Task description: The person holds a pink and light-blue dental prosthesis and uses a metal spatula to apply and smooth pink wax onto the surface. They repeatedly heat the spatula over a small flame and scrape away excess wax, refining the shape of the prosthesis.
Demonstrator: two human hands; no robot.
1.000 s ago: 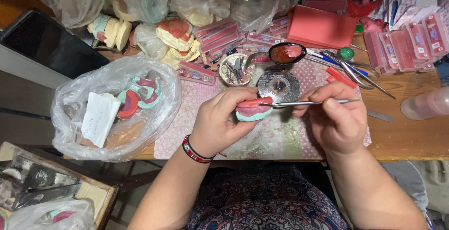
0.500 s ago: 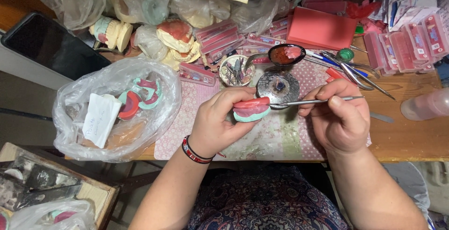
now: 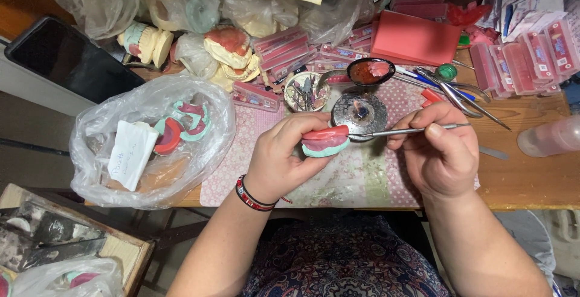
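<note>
Fingers of the left hand are gripping the dental model above the table while the right hand is pinching the metal tool, shaping its wax, needing steadiness.

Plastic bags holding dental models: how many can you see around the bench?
6, possibly more hidden. One large clear bag lies left of the left hand, four crumpled bags line the back edge, and one sits bottom left.
</note>
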